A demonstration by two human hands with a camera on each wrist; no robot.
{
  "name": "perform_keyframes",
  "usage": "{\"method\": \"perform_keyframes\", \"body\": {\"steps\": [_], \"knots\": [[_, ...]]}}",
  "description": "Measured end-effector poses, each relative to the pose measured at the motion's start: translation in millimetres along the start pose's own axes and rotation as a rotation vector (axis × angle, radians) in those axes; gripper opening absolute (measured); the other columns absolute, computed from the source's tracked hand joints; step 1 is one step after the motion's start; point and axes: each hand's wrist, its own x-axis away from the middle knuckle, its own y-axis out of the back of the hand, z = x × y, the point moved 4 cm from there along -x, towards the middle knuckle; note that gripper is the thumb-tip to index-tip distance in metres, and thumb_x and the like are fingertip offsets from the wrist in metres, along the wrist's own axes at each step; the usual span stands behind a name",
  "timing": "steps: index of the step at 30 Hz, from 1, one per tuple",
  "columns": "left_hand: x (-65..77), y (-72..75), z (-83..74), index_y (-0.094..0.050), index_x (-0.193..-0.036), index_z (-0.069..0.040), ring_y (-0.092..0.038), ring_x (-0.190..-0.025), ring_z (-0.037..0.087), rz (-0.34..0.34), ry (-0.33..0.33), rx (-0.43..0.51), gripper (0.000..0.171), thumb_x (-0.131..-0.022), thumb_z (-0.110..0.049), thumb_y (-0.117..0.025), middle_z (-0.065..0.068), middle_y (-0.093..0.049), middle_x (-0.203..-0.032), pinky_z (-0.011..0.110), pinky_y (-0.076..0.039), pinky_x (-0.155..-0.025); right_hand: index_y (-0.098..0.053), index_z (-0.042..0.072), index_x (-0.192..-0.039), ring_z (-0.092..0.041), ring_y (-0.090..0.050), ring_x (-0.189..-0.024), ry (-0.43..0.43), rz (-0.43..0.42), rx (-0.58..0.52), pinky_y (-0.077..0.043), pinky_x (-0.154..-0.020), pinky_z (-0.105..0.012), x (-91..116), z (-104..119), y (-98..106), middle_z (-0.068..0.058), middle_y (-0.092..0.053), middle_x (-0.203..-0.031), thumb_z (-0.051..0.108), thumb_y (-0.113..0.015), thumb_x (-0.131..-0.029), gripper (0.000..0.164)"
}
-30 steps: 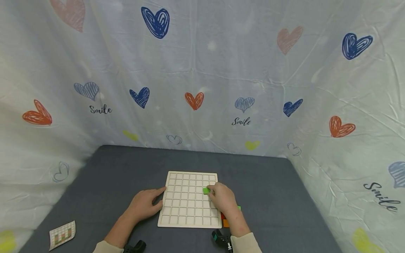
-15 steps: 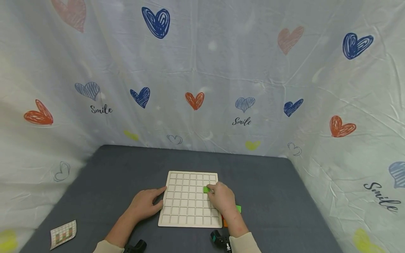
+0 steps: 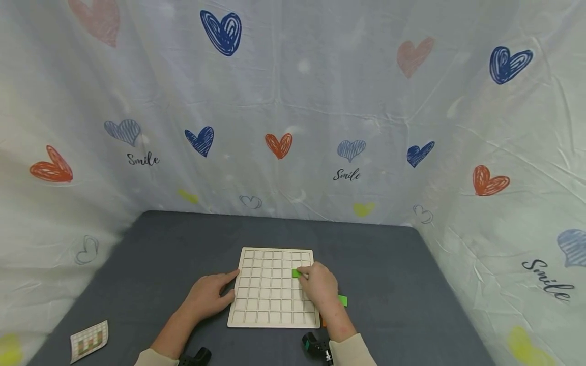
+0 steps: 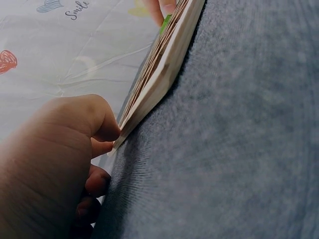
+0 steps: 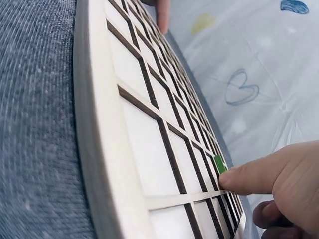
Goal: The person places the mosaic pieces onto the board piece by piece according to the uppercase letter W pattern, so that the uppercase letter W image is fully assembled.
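Observation:
A pale wooden grid board [image 3: 270, 318] lies on the dark cloth. My left hand [image 3: 208, 296] rests at its left edge, thumb and index finger spread and touching the rim; in the left wrist view, that hand [image 4: 55, 149] shows its other fingers loosely bent beneath. At a cell near the board's right side, the thumb and index finger of my right hand [image 3: 320, 287] hold a small green square tile [image 3: 295, 273]. From the right wrist, the tile [image 5: 219, 163] sits at the grid's surface with a fingertip right against it; part of it is hidden.
Another green piece [image 3: 343, 300] and a bit of orange [image 3: 324, 323] show beside my right forearm, partly hidden. At the front left lies a card [image 3: 89, 341] printed with a coloured grid. A heart-patterned curtain [image 3: 284, 101] rises behind and beside the table.
My right fingers have shifted slightly on the green tile, which now looks flatter and squarer in its cell. More of the green piece beside the forearm shows. The left hand stays put.

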Motion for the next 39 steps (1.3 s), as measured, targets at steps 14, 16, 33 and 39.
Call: {"method": "perform_keyframes", "body": {"steps": [14, 16, 33, 39], "knots": [[-1.4, 2.4, -0.1, -0.063, -0.144, -0.013, -0.066, -0.08, 0.017, -0.005, -0.025, 0.007, 0.053, -0.093, -0.027, -0.065, -0.001, -0.074, -0.101, 0.049, -0.051, -0.091, -0.08, 0.014, -0.118, -0.013, -0.044, -0.061, 0.003, 0.031, -0.09, -0.037, -0.049, -0.029, -4, -6, 14, -0.003, -0.059, -0.087, 0.02, -0.074, -0.094, 0.025], [-1.2, 3.1, -0.5, -0.063, -0.144, -0.012, -0.06, -0.072, 0.014, 0.003, -0.023, 0.01, 0.053, -0.093, -0.027, -0.065, -0.002, -0.071, -0.094, 0.048, -0.051, -0.09, -0.078, 0.012, -0.12, -0.014, -0.041, -0.057, 0.003, 0.036, -0.131, -0.035, -0.048, -0.03, -5, -10, 22, -0.002, -0.054, -0.081, 0.02, -0.074, -0.095, 0.028], [-1.6, 0.4, -0.3, -0.061, -0.145, -0.011, -0.068, -0.111, 0.032, -0.001, -0.027, -0.011, 0.054, -0.095, -0.028, -0.064, 0.011, -0.071, -0.124, 0.053, -0.049, -0.097, -0.077, 0.009, -0.121, -0.018, -0.038, -0.057, -0.128, 0.129, -0.188, -0.034, -0.055, -0.033, 0, -50, 67, -0.005, -0.043, -0.075, 0.016, -0.075, -0.095, 0.028], [-1.4, -1.3, 0.2, -0.061, -0.145, -0.011, -0.068, -0.111, 0.032, 0.002, -0.023, -0.009, 0.054, -0.094, -0.028, -0.064, 0.011, -0.071, -0.124, 0.054, -0.048, -0.097, -0.079, 0.01, -0.112, -0.018, -0.036, -0.057, -0.174, 0.221, -0.217, -0.032, -0.056, -0.033, 10, -59, 62, -0.003, -0.041, -0.07, 0.015, -0.079, -0.09, 0.022]]}}
